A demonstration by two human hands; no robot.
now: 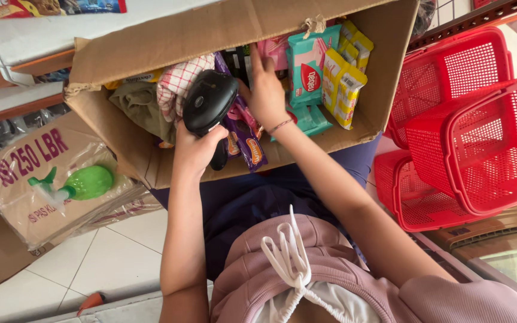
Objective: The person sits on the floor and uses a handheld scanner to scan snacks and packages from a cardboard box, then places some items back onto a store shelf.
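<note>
An open cardboard box rests on my lap, filled with snack packets. My left hand grips a black handheld scanner over the box's near side. My right hand reaches into the box, fingers spread on the packets, touching a pink packet beside the teal wafer packs. Purple snack packets lie under both hands. Yellow wafer packs stand at the box's right end. A red-checked cloth and an olive cloth lie at the left end.
Red plastic shopping baskets are stacked to the right. On the left, a plastic-wrapped carton carries a green spray bottle. White tiled floor lies below it. A shelf runs along the upper left.
</note>
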